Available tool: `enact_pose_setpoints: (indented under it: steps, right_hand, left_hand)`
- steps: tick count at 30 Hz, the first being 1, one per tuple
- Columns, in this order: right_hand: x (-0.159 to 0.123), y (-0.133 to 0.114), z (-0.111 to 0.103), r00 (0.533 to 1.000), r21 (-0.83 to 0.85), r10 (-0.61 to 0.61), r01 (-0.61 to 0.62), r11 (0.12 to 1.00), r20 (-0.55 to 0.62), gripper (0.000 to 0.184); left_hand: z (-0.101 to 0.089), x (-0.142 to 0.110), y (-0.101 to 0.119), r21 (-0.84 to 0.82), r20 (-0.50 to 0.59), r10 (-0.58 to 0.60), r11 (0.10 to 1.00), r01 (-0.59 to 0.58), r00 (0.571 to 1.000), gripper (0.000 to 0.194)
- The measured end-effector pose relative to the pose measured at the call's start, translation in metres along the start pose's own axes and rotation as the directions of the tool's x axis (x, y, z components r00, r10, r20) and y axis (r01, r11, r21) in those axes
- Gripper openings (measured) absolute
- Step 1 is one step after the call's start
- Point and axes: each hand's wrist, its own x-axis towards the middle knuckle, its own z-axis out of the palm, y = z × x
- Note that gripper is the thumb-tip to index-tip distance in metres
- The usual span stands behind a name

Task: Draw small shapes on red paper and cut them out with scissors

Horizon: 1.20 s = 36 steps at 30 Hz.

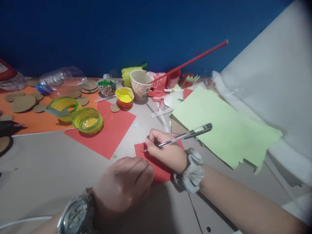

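Note:
My right hand [165,151] is closed around a clear-barrelled pen [185,135] with a dark end. The pen's tip meets a small red sheet of paper [159,172] on the table, near its upper left corner. Along the lower left edge of that sheet rests my left hand [124,187], fingers curled under and their tips hidden. I cannot make out whether anything is inside that fist. A larger red sheet [117,120] lies farther left, with a yellow-green plastic ring [64,109] and a yellow-green plastic bottle base [87,120] on it.
At the back stand a paper cup [141,85] holding a red stick [192,60], a yellow paint cup [124,97] and a green paint cup [106,87]. Green paper [224,123] lies right. Cardboard discs [23,103] and a clear bottle [63,81] cover orange paper [31,125] at left.

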Motion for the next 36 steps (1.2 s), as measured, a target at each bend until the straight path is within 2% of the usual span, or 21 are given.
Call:
enact_pose_setpoints:
  steps: [6,15,21,26,29,32,36]
  right_hand:
    - [0.0004,0.0005,0.0007,1.0,0.046,0.017,-0.018,0.999,0.009,0.02]
    - [0.0004,-0.0017,-0.0012,1.0,0.005,0.005,-0.005,1.0,-0.026,0.02]
    - [0.0008,-0.001,-0.0017,1.0,-0.001,0.004,-0.004,1.0,-0.007,0.019]
    - [-0.0001,-0.0006,-0.0022,0.999,0.032,-0.037,0.038,0.999,-0.031,0.022]
    - [0.0016,0.0019,-0.0031,0.993,0.223,0.014,0.012,0.975,-0.115,0.024]
    - [0.0059,0.0039,-0.0049,0.978,0.446,0.087,0.007,0.895,-0.189,0.027]
    - [0.008,0.0041,-0.0048,0.975,0.477,0.041,0.069,0.876,-0.217,0.022]
  left_hand:
    - [0.0011,0.0009,0.0005,0.006,-0.008,-0.002,1.0,0.002,1.0,0.02]
    - [-0.0009,0.001,0.0011,-0.01,-0.007,0.005,1.0,-0.005,1.0,0.02]
    - [-0.0026,0.003,0.001,-0.03,0.008,-0.011,0.999,0.011,1.0,0.022]
    - [-0.0021,0.0022,0.0008,-0.01,0.006,-0.006,1.0,0.006,1.0,0.021]
    - [-0.0016,0.0009,0.0005,-0.014,0.015,-0.012,1.0,0.012,1.0,0.021]
    - [-0.0009,0.0002,-0.0001,-0.026,0.024,-0.024,0.999,0.025,0.999,0.022]
    - [0.0003,0.0003,-0.0009,-0.021,0.02,-0.013,1.0,0.013,1.0,0.021]
